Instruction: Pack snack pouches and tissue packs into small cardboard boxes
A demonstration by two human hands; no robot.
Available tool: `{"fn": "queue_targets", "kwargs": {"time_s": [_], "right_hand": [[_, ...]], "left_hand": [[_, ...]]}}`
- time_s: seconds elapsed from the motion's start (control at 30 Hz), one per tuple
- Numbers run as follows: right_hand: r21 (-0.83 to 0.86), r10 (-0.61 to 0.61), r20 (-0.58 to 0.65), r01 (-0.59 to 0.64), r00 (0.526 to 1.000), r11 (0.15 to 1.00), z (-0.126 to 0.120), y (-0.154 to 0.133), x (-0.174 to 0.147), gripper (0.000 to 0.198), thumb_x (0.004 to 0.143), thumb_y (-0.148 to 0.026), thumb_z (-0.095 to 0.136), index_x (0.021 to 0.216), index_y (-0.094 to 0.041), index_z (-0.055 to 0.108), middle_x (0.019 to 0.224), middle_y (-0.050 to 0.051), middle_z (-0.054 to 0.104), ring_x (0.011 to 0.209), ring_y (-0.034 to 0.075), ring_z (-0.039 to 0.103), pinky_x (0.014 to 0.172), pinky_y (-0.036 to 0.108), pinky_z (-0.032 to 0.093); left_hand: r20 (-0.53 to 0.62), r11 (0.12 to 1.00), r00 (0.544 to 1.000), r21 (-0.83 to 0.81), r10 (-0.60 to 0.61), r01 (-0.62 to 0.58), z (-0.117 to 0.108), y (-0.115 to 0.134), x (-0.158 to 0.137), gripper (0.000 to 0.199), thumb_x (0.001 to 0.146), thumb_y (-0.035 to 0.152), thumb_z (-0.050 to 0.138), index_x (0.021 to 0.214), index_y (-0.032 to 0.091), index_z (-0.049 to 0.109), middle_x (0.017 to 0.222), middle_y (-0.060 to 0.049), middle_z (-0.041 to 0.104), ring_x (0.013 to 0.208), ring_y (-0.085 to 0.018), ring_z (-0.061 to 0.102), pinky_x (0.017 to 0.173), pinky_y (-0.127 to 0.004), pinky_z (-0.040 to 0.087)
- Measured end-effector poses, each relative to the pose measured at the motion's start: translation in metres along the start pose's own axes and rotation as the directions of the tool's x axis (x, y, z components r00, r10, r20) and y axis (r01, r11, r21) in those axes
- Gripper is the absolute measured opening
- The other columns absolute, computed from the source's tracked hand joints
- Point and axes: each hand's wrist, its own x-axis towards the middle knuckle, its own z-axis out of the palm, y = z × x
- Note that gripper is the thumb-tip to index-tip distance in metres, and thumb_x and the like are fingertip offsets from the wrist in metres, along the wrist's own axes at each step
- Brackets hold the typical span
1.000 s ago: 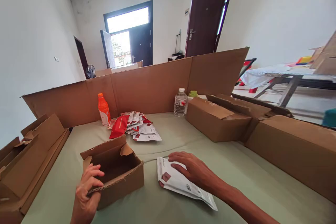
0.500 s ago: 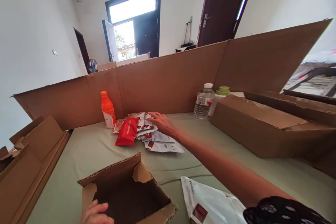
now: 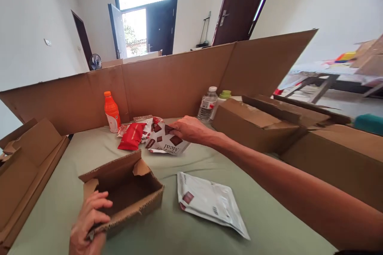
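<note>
My left hand (image 3: 91, 223) grips the left wall of a small open cardboard box (image 3: 149, 199), fingers over the rim and thumb outside. Nothing shows on the part of the box floor I can see. Further off, my right hand (image 3: 191, 129) pinches the upper corner of a white pouch (image 3: 167, 143) printed with brown squares and the word "Meal". Left of that pouch lies a red packet (image 3: 131, 136), with several other packets (image 3: 146, 125) behind it. A flat white pouch (image 3: 211, 201) rests on the green cloth, right of the box.
An orange bottle (image 3: 112, 112) and a clear water bottle (image 3: 208, 105) stand near a tall cardboard panel (image 3: 170, 83). A green-lidded container (image 3: 225, 94) is partly hidden by large cardboard boxes (image 3: 254, 123) on the right. More folded cardboard (image 3: 32, 175) borders the left side.
My right hand has taken hold of a white pouch and drawn it right, off the packet pile. My left hand now wraps further over the box wall. The camera view has shifted.
</note>
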Motion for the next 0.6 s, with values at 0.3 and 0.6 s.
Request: {"fn": "queue_targets", "kwargs": {"time_s": [0.3, 0.6], "right_hand": [[0.07, 0.053, 0.307, -0.078, 0.95, 0.994, 0.05, -0.034, -0.034, 0.025, 0.096, -0.041, 0.065, 0.097, -0.016, 0.069, 0.092, 0.003, 0.07, 0.083, 0.016, 0.065, 0.08, 0.036, 0.053], [0.337, 0.149, -0.039, -0.128, 0.988, 0.933, 0.005, -0.012, -0.064, 0.035, 0.093, -0.038, 0.053, 0.071, -0.019, 0.073, 0.062, 0.004, 0.068, 0.054, 0.015, 0.055, 0.053, 0.026, 0.039]], "left_hand": [[0.015, 1.0, 1.0, -0.016, -0.006, 0.006, 0.003, 0.01, 0.008, 0.025, 0.09, 0.002, 0.05, 0.085, 0.025, 0.06, 0.102, -0.002, 0.073, 0.113, -0.022, 0.069, 0.105, -0.049, 0.054], [-0.057, 0.99, 0.998, 0.144, 0.006, 0.003, 0.018, 0.024, -0.004, 0.032, 0.072, -0.001, 0.051, 0.09, 0.023, 0.061, 0.109, -0.005, 0.063, 0.121, -0.025, 0.058, 0.115, -0.059, 0.04]]}}
